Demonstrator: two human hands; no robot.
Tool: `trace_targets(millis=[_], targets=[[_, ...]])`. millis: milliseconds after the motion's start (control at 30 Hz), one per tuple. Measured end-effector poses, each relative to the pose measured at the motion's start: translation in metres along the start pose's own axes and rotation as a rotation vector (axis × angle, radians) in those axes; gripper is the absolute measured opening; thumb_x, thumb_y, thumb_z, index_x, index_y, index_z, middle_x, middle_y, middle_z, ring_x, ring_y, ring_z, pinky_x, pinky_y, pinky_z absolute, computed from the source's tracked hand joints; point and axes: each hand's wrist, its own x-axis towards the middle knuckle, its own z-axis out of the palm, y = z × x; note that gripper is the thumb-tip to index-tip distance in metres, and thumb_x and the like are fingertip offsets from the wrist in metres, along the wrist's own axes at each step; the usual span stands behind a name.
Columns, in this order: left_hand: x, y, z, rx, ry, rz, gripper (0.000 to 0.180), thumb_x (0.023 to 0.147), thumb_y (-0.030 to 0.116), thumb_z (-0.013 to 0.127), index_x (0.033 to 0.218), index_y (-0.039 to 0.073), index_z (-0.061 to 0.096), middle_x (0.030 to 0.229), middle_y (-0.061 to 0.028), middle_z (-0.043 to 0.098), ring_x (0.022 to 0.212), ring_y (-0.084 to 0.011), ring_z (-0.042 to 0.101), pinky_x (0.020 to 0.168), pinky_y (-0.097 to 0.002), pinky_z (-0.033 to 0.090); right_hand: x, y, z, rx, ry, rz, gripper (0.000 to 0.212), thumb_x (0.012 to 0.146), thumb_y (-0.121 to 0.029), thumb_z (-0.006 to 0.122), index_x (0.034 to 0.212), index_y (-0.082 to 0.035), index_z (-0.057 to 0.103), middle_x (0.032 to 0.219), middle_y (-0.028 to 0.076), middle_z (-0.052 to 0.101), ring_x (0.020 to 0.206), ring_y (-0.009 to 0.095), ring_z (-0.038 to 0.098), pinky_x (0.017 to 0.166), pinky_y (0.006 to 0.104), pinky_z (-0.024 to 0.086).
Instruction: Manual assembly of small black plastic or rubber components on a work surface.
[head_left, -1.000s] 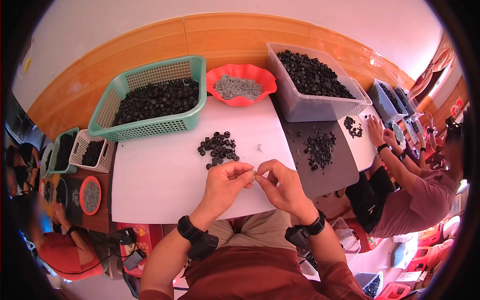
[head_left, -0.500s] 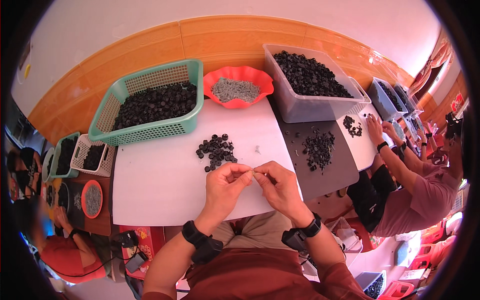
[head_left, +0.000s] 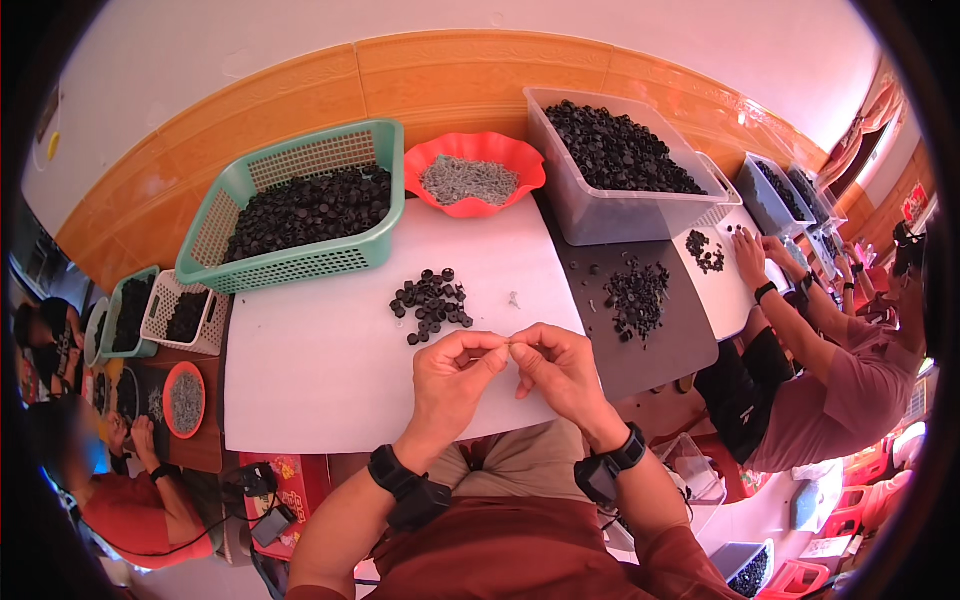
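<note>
My left hand (head_left: 450, 380) and my right hand (head_left: 562, 372) meet over the near edge of the white work surface (head_left: 310, 350). The thumb and forefinger of each are pinched together, tip against tip. Whatever sits between them is too small to make out. Just beyond my left hand lies a loose pile of small round black caps (head_left: 430, 303). A few tiny pale grey pieces (head_left: 514, 299) rest beyond my right hand.
At the back stand a green basket (head_left: 300, 265) of black caps, a wavy red bowl (head_left: 415, 165) of thin grey pieces and a clear tub (head_left: 640, 218) of black parts. Small black parts (head_left: 638, 300) cover some of the dark mat at right. People work on both sides.
My hands stay together at nearly the same spot. The right hand's lower fingers have shifted and now show below its thumb. At left, a co-worker's hands have moved.
</note>
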Motion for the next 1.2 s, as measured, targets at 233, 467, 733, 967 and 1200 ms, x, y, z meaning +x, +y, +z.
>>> trace_targets(millis=[233,467,733,967,1200], targets=[[0.000,0.002,0.003,0.011,0.015,-0.014,0.010,0.091,0.000,0.070,0.101,-0.003,0.070,0.094,-0.0087,0.072,0.080,-0.0110,0.066,0.076,-0.0253,0.056,-0.002,0.003,0.000,-0.196,0.076,-0.203,0.006,0.095,0.000,0.065,0.100,0.004,0.066,0.090,0.007,0.067,0.067,0.009,0.064,0.059,0.0232,0.053],[0.001,0.005,0.007,-0.007,0.013,-0.032,0.009,0.091,0.000,0.070,0.099,-0.003,0.070,0.093,-0.0078,0.072,0.078,-0.0110,0.066,0.075,-0.0252,0.057,-0.003,0.001,0.000,-0.376,0.127,-0.371,0.007,0.091,0.002,0.067,0.098,0.004,0.067,0.093,0.010,0.067,0.067,0.013,0.066,0.059,0.0242,0.053],[0.002,0.006,0.006,0.050,-0.016,-0.063,0.008,0.092,0.003,0.071,0.098,-0.002,0.070,0.089,-0.0054,0.070,0.076,-0.0107,0.066,0.071,-0.0248,0.056,-0.003,0.005,-0.006,-0.192,0.086,-0.271,0.009,0.091,0.004,0.067,0.100,0.005,0.069,0.097,0.009,0.068,0.071,0.012,0.067,0.061,0.0242,0.055],[0.006,0.006,0.000,0.065,-0.113,-0.070,0.008,0.093,0.004,0.070,0.099,-0.001,0.067,0.087,-0.0048,0.069,0.075,-0.0103,0.066,0.070,-0.0241,0.056,-0.003,0.003,-0.015,-0.018,0.014,-0.099,0.009,0.092,0.002,0.068,0.100,0.004,0.070,0.098,0.006,0.068,0.072,0.011,0.066,0.064,0.0239,0.055],[0.007,0.008,0.001,0.151,-0.116,-0.043,0.009,0.094,0.005,0.070,0.100,-0.001,0.067,0.087,-0.0047,0.068,0.077,-0.0107,0.066,0.072,-0.0246,0.056,-0.001,-0.002,-0.018,0.037,-0.051,0.045,0.013,0.097,-0.008,0.066,0.103,0.004,0.069,0.086,0.005,0.068,0.069,0.009,0.063,0.064,0.0242,0.055]])
